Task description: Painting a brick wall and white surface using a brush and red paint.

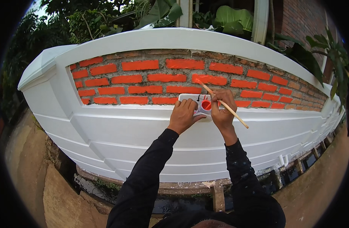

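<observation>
My right hand (223, 109) grips a thin paintbrush (230, 109) with a pale wooden handle. Its bristles meet the left part of an orange-red brick (211, 79) in the wall panel. My left hand (186, 114) holds a white plastic tray or lid (187, 97) against the lower edge of the panel. On that tray stands a small round cup of orange-red paint (206, 105), with red and black smears beside it. The brick panel (188, 74) has grey mortar joints; most bricks near me are orange-red, while those along the top and far right show duller, bare brick.
A white moulded wall (120, 134) frames the panel, topped by a white coping (163, 35). Below runs a drainage ditch (183, 203) crossed by short concrete beams (218, 198). Two white pipe stubs (283, 160) jut out low on the right. Large leaves (234, 20) hang behind the coping.
</observation>
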### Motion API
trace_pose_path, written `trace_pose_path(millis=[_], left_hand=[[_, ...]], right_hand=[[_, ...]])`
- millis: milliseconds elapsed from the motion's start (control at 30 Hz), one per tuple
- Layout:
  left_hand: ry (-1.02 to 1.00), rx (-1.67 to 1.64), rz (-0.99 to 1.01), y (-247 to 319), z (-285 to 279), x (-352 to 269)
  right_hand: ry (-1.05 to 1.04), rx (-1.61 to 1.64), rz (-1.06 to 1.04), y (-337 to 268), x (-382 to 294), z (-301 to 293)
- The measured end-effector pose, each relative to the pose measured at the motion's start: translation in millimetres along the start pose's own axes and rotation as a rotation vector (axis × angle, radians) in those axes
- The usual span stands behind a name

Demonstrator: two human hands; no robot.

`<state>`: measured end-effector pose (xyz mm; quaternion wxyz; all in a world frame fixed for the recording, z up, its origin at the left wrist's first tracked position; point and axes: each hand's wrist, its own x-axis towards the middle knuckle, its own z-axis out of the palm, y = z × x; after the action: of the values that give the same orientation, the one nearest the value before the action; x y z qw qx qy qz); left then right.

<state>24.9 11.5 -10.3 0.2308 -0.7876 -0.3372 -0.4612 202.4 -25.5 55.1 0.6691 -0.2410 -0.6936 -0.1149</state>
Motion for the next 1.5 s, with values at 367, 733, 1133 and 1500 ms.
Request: trace_pose_path(millis=[367, 733, 1133, 1500], left_hand=[[0.012, -0.002, 0.008, -2, 0, -1], [0.002, 0.001, 0.004, -1, -1, 1], [0.008, -0.009, 0.009, -2, -2, -1], [0.008, -0.017, 0.006, -1, -2, -1]], right_hand=[[0.072, 0.078, -0.062, -9, 2, 3], [-0.004, 0.053, -0.017, -8, 3, 7], [0.045, 0.059, -0.039, -11, 2, -2], [0.050, 0.070, -0.074, -11, 1, 1]])
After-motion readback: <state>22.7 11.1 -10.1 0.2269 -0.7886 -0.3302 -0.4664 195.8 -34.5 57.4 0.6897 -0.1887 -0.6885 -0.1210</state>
